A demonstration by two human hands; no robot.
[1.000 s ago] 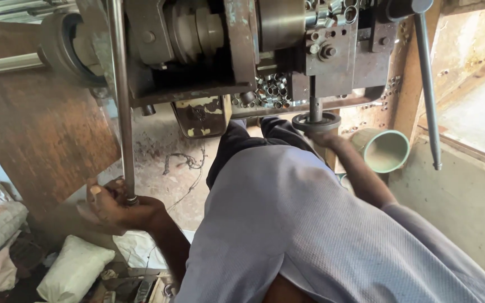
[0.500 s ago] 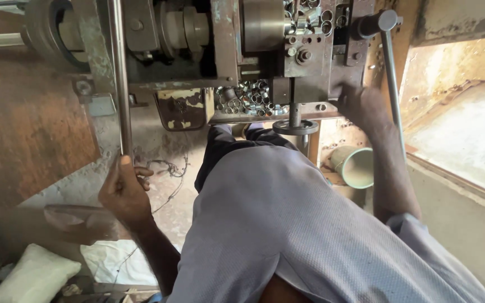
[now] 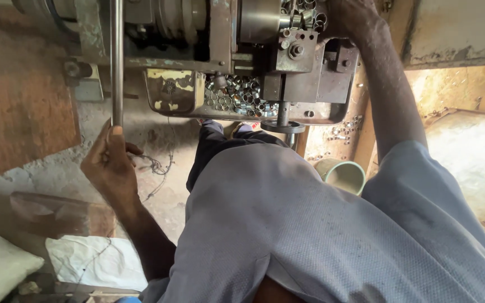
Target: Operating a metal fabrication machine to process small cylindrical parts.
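The left hand (image 3: pixel 109 168) grips the steel lever (image 3: pixel 117 62) at nine o'clock, while the right hand (image 3: pixel 350 17), at one o'clock, rests on the lathe (image 3: pixel 287 78), its fingers hidden.

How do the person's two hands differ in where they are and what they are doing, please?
The left hand is low on the left, closed around the bottom end of the long metal rod; the right hand is raised to the machine at the top, partly cut off by the frame edge, its grip unclear. Both touch metal machine parts.
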